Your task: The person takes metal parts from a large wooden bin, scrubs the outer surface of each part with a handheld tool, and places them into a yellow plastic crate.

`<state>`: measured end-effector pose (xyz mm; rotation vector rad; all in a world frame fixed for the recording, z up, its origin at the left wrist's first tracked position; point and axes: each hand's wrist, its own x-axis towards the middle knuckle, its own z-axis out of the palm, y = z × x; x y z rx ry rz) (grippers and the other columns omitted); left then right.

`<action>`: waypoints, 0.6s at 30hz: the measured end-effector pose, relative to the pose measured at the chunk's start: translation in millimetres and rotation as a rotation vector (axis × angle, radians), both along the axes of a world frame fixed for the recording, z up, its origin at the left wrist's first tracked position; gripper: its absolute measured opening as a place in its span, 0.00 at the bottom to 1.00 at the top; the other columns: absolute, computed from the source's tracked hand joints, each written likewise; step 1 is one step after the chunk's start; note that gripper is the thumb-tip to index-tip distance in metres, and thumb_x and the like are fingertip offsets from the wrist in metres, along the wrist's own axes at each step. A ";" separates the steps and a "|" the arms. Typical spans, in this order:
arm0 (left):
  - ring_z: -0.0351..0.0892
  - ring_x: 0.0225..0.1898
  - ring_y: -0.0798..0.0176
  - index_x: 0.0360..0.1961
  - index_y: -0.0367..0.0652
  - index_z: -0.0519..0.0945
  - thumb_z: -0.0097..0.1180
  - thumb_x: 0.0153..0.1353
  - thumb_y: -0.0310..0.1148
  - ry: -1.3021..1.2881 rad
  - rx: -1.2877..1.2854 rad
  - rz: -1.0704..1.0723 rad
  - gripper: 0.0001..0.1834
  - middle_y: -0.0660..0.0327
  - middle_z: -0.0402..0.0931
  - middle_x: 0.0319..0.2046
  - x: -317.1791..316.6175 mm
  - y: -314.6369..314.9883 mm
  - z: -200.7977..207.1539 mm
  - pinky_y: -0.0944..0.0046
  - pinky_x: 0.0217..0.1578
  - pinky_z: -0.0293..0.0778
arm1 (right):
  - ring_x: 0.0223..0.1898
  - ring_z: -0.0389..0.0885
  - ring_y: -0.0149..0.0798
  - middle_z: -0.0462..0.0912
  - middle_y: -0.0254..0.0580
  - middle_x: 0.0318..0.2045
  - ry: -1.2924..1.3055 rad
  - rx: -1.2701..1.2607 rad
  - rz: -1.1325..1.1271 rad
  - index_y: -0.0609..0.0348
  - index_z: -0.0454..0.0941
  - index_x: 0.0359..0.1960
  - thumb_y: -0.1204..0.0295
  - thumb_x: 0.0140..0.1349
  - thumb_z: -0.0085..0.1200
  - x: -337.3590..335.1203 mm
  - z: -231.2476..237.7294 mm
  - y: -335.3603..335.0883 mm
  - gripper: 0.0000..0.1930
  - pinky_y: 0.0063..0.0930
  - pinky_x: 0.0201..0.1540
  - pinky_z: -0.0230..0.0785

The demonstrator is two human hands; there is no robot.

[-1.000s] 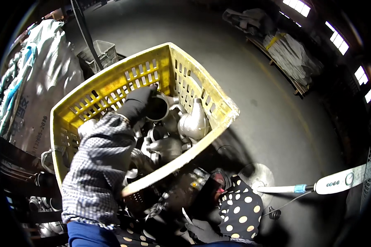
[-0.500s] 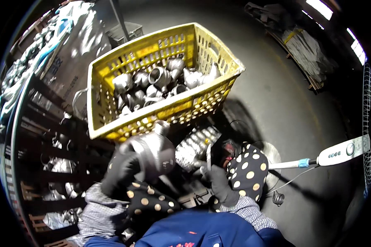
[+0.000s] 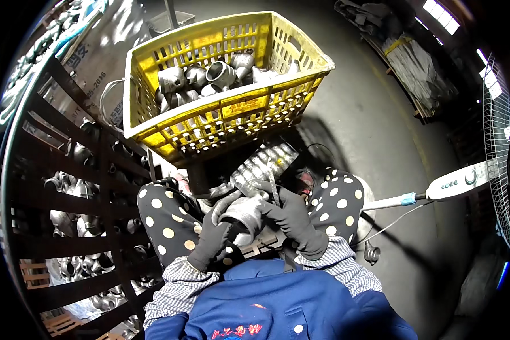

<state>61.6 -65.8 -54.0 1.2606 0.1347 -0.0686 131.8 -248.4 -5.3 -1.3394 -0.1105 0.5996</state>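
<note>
Between my knees, my left hand (image 3: 211, 235), in a dark grey glove, is closed around a grey metal pipe fitting (image 3: 247, 217) with a wide round opening. My right hand (image 3: 296, 222), gloved the same way, grips a thin rod-like tool (image 3: 274, 190) that stands up from its fingers. The right thumb and fingers also meet the fitting's right side. What kind of tool it is I cannot make out. Just beyond both hands lies a silvery ribbed block (image 3: 264, 164). Part of the fitting is covered by my fingers.
A yellow slotted crate (image 3: 232, 107) holding several metal fittings (image 3: 221, 73) stands ahead. To the left rises a dark slatted rack (image 3: 68, 198) with more fittings behind it. A standing fan's white stem (image 3: 456, 180) and wire cage (image 3: 496, 153) are at the right. Covered stacks (image 3: 419, 71) lie beyond.
My left hand has brought the fitting down and right, from near the crate to between my knees, where it meets my right hand. The view has tilted lower.
</note>
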 end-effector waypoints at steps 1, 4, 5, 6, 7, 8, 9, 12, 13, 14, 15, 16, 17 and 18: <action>0.63 0.63 0.59 0.61 0.31 0.65 0.39 0.42 0.18 -0.061 0.095 -0.018 0.37 0.52 0.67 0.59 -3.0 2.9 -4.7 0.64 0.64 0.55 | 0.41 0.78 0.27 0.81 0.40 0.44 -0.050 -0.027 0.014 0.69 0.71 0.55 0.73 0.60 0.60 -1.1 1.4 3.7 0.23 0.19 0.47 0.71; 0.62 0.64 0.60 0.62 0.32 0.64 0.39 0.42 0.17 -0.119 0.187 0.028 0.38 0.52 0.66 0.60 -5.6 -1.8 -1.2 0.63 0.65 0.54 | 0.42 0.79 0.27 0.82 0.40 0.43 -0.074 0.010 0.029 0.69 0.73 0.53 0.76 0.60 0.59 0.6 -1.1 5.2 0.20 0.20 0.48 0.71; 0.60 0.65 0.60 0.63 0.32 0.62 0.39 0.40 0.16 -0.112 0.191 -0.006 0.40 0.53 0.63 0.61 -5.4 -2.2 3.9 0.63 0.65 0.54 | 0.43 0.79 0.27 0.82 0.40 0.42 -0.079 0.014 0.046 0.69 0.74 0.52 0.77 0.60 0.58 0.8 5.1 3.1 0.19 0.20 0.48 0.71; 0.59 0.66 0.60 0.64 0.34 0.61 0.49 0.44 0.17 -0.086 0.138 -0.060 0.39 0.54 0.63 0.62 -5.2 -1.4 10.2 0.62 0.65 0.53 | 0.43 0.79 0.27 0.82 0.40 0.42 -0.083 0.017 0.063 0.68 0.74 0.52 0.78 0.60 0.58 2.2 9.1 0.7 0.18 0.20 0.48 0.71; 0.58 0.66 0.60 0.65 0.34 0.60 0.56 0.46 0.21 -0.144 0.198 -0.119 0.40 0.54 0.62 0.62 -4.4 2.5 18.1 0.62 0.66 0.53 | 0.44 0.79 0.29 0.81 0.42 0.44 -0.061 0.037 0.098 0.68 0.75 0.50 0.80 0.59 0.58 6.4 9.8 -1.9 0.16 0.21 0.49 0.71; 0.58 0.66 0.60 0.65 0.35 0.60 0.63 0.47 0.25 -0.199 0.255 -0.174 0.42 0.54 0.61 0.63 -4.1 6.8 31.0 0.62 0.66 0.53 | 0.44 0.79 0.30 0.81 0.42 0.44 -0.106 0.038 0.129 0.69 0.76 0.49 0.81 0.58 0.58 9.0 11.8 -4.7 0.16 0.22 0.50 0.71; 0.59 0.66 0.59 0.66 0.36 0.59 0.71 0.45 0.33 -0.101 0.203 -0.284 0.48 0.55 0.62 0.63 -0.8 10.5 49.1 0.61 0.66 0.53 | 0.45 0.79 0.30 0.81 0.42 0.44 -0.149 0.035 0.155 0.69 0.76 0.49 0.81 0.58 0.58 11.9 14.0 -8.7 0.16 0.23 0.50 0.71; 0.62 0.64 0.58 0.64 0.36 0.62 0.57 0.59 0.55 -0.096 -0.339 -0.317 0.42 0.52 0.66 0.60 10.5 19.5 26.4 0.56 0.64 0.56 | 0.45 0.80 0.34 0.81 0.45 0.44 0.012 0.161 0.258 0.71 0.76 0.48 0.84 0.55 0.58 18.8 25.0 -17.4 0.16 0.26 0.50 0.72; 0.64 0.62 0.57 0.64 0.36 0.62 0.45 0.63 0.60 -0.044 -0.349 -0.281 0.40 0.50 0.67 0.59 6.6 14.7 22.4 0.55 0.63 0.58 | 0.44 0.81 0.36 0.81 0.48 0.42 0.026 0.161 0.283 0.72 0.76 0.48 0.83 0.54 0.57 20.8 30.4 -15.8 0.18 0.27 0.50 0.72; 0.71 0.57 0.58 0.60 0.36 0.67 0.47 0.65 0.56 0.133 -0.567 -0.230 0.34 0.53 0.72 0.54 10.3 9.7 9.7 0.57 0.59 0.65 | 0.44 0.82 0.39 0.82 0.51 0.40 0.042 0.163 0.316 0.74 0.75 0.48 0.82 0.52 0.56 21.9 34.8 -11.7 0.19 0.28 0.50 0.73; 0.73 0.53 0.60 0.57 0.37 0.69 0.48 0.64 0.55 0.304 -0.689 -0.228 0.32 0.55 0.74 0.51 5.7 5.4 -8.3 0.58 0.56 0.69 | 0.44 0.81 0.39 0.82 0.50 0.40 0.060 0.172 0.358 0.74 0.75 0.47 0.82 0.53 0.55 23.8 35.6 -6.2 0.18 0.28 0.50 0.72; 0.76 0.50 0.61 0.53 0.38 0.72 0.50 0.64 0.54 0.477 -0.811 -0.233 0.30 0.57 0.76 0.48 1.5 -0.5 -20.5 0.59 0.53 0.72 | 0.44 0.81 0.39 0.82 0.50 0.40 0.076 0.177 0.394 0.74 0.75 0.47 0.82 0.53 0.55 25.0 35.4 -1.6 0.18 0.27 0.50 0.72; 0.77 0.49 0.61 0.53 0.39 0.73 0.50 0.64 0.54 0.332 -1.099 -0.229 0.28 0.57 0.76 0.47 8.3 -8.6 -24.1 0.58 0.52 0.73 | 0.45 0.81 0.39 0.82 0.49 0.41 0.109 0.151 0.351 0.74 0.75 0.47 0.80 0.54 0.55 24.8 32.4 2.4 0.17 0.27 0.50 0.71; 0.78 0.47 0.61 0.52 0.40 0.73 0.51 0.64 0.53 0.203 -1.400 -0.264 0.27 0.57 0.77 0.47 13.9 -17.0 -26.6 0.58 0.51 0.74 | 0.44 0.80 0.35 0.82 0.46 0.40 0.069 0.138 0.328 0.72 0.76 0.47 0.79 0.55 0.56 25.6 26.4 5.7 0.17 0.26 0.50 0.71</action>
